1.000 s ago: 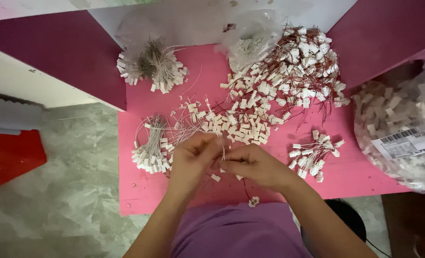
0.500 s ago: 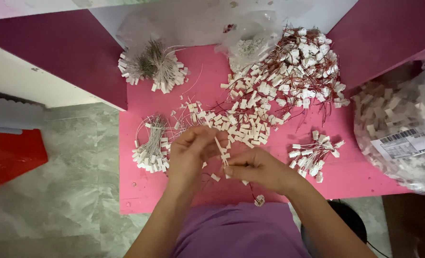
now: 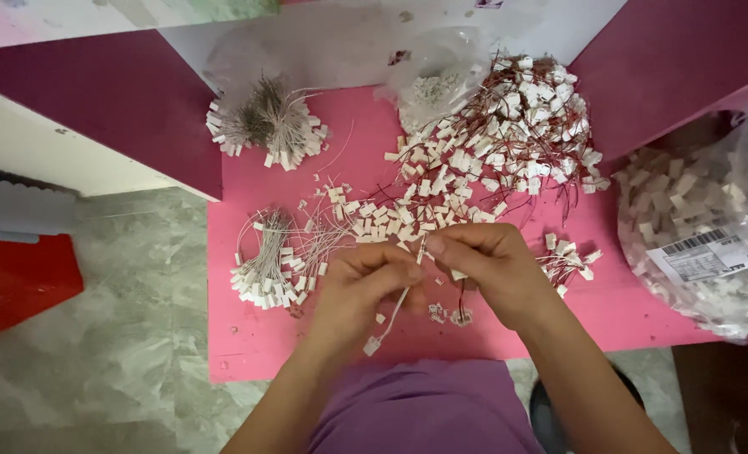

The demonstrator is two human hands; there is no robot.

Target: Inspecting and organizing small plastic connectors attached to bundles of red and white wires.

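Pinching a thin white wire with small white plastic connectors (image 3: 395, 313) between both sets of fingertips, the left hand (image 3: 361, 290) and right hand (image 3: 487, 262) meet above the pink table (image 3: 248, 353); its lower connector dangles below the grip. Best kept taut and close. Right of the grip, a clear plastic bag (image 3: 706, 244) holds white connectors; loose red-wired connectors (image 3: 508, 126) heap beyond.

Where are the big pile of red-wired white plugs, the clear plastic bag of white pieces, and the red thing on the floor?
Pile of red-wired white plastic plugs (image 3: 517, 126), head view, pile's middle.
Clear plastic bag of white pieces (image 3: 702, 227), head view, bag's front.
Red flat thing (image 3: 12, 282), head view, its top surface.
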